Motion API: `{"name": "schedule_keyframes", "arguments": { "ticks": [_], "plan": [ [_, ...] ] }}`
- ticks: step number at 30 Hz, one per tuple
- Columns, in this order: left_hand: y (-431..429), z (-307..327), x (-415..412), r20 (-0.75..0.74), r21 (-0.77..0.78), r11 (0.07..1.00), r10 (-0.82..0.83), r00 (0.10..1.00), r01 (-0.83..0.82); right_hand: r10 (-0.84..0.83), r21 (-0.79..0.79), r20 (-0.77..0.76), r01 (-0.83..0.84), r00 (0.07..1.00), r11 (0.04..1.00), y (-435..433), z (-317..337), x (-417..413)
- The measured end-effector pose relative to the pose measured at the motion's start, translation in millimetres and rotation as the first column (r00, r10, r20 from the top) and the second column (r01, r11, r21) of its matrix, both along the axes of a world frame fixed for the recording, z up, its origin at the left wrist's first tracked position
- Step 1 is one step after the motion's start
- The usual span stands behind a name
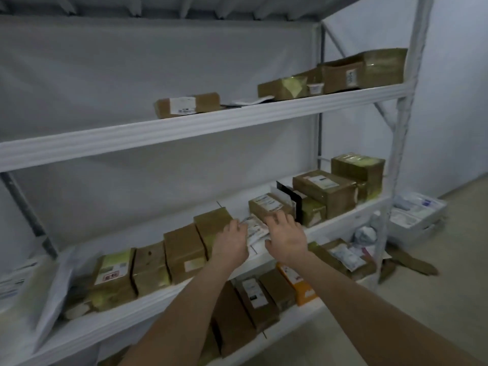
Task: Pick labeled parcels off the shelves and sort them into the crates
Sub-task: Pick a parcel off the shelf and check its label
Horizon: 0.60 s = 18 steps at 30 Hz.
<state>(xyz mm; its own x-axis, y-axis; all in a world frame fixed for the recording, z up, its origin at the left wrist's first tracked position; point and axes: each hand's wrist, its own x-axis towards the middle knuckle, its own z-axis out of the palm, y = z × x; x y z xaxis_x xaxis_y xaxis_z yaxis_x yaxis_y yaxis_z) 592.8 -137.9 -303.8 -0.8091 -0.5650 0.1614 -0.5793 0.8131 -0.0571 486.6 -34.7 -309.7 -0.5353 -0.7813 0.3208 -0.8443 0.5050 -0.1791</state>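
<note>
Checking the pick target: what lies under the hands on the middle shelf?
Flat white labelled packets. The left hand and right hand cover parts, so their number is unclear.

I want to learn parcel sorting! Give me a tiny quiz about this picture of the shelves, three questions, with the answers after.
1. True or false: the left hand and the right hand both reach to the middle shelf.
2. Pick one: the orange box sits on which level? A) top B) middle C) bottom
3. In a few words: what lies on the shelf between the two hands?

Key
1. True.
2. C.
3. A flat pale parcel, lying between brown boxes.
</note>
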Motion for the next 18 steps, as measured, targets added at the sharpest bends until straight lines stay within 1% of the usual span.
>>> {"name": "schedule_keyframes", "arguments": {
  "ticks": [3,6,11,18],
  "plan": [
    [22.4,-9.5,-66.1,0.013,0.033,0.999,-0.028,1.0,0.028,-0.037,0.024,0.02,0.036,0.999,0.999,25.6,-10.2,-62.2],
    [53.2,-19.3,-137.7,0.043,0.034,0.997,-0.064,0.997,0.062,-0.075,0.042,0.027,0.074,0.997,0.996,58.0,-20.0,-130.1],
    [99.5,-35.1,-246.5,-0.031,0.057,0.989,-0.137,0.99,0.139,-0.125,0.081,-0.004,0.125,0.992,0.989,104.4,-26.4,-236.2],
    [119.7,-45.4,-355.5,-0.046,0.074,0.979,-0.188,0.981,0.191,-0.162,0.086,0.054,0.157,0.985,0.984,118.0,-41.9,-335.2]
  ]
}}
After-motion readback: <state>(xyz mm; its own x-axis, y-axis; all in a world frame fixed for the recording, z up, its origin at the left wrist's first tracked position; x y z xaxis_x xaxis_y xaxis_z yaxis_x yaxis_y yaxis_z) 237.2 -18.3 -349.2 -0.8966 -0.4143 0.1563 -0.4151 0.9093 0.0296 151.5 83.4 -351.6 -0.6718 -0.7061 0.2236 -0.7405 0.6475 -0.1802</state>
